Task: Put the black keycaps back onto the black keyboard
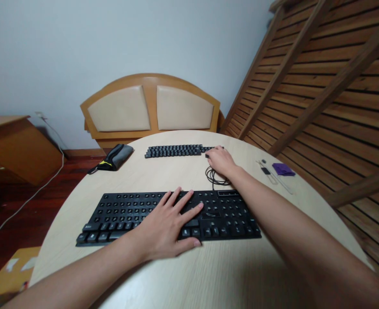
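A black keyboard lies across the near part of the round table, many of its upper key positions bare of caps while the bottom rows keep theirs. My left hand rests flat on it, fingers spread. Farther off, removed black keycaps stand in close rows on the tabletop. My right hand reaches to the right end of these rows, fingers bent together with a dark keycap at the thumb tip. My hand partly hides the keycaps there. A coiled black cable lies beneath my right wrist.
A grey and black pouch sits at the table's left rim. On the right are a wire keycap puller, a thin pale tool and a folded purple cloth. Wooden slats rise beyond the right edge.
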A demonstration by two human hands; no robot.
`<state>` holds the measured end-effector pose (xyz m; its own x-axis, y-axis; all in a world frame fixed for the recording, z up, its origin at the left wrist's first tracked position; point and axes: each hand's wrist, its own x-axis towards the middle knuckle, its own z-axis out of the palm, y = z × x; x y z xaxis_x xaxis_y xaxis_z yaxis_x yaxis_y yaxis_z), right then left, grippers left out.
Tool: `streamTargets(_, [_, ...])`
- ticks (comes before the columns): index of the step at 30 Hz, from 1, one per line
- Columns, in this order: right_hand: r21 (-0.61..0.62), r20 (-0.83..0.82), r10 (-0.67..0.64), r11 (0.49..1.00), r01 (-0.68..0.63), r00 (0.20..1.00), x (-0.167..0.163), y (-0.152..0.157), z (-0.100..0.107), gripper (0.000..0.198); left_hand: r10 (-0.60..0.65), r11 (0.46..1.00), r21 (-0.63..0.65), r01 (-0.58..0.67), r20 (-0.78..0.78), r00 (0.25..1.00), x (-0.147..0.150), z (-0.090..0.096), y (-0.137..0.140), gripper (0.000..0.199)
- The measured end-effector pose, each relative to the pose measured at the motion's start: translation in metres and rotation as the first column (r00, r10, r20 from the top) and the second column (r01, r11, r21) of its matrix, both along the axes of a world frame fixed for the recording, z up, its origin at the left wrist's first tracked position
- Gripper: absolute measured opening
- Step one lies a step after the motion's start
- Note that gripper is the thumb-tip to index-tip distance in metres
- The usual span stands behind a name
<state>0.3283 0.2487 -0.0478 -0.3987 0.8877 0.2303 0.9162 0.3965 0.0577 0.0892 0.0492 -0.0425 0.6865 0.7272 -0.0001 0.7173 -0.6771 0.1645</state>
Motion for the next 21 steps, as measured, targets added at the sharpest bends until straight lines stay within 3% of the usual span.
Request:
streamTargets(13, [0.002,-0.072,-0.016,1.0,0.016,0.997,-0.002,-0.001,-0.01,0.024,-0.001,0.999,-0.033,-0.001,-0.044,0.999,-0.002,0.002,0.002,0.071])
streamTargets(21, [-0.005,-0.268,-0.054,0.999,0.054,0.962,0.012,-0.023,-0.003,0.029,0.004,0.999,-0.034,-0.006,-0.044,0.999,-0.013,0.001,0.005,0.069])
